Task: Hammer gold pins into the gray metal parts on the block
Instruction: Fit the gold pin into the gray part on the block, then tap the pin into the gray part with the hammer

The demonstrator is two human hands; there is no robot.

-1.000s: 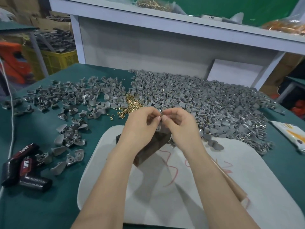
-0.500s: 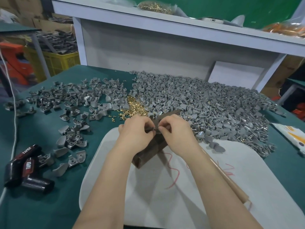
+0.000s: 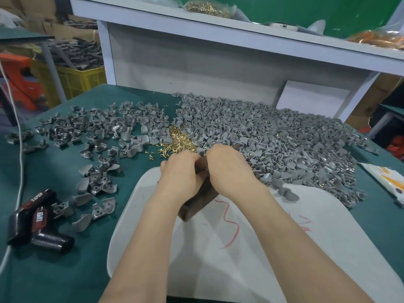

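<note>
over the block [image 3: 196, 206], left hand [image 3: 181, 173] and right hand [image 3: 229, 169] sit close.

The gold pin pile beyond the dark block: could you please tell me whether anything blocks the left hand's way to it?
Nothing visible does. The heap of small gold pins lies directly beyond the left hand, with no other thing between them.
</note>
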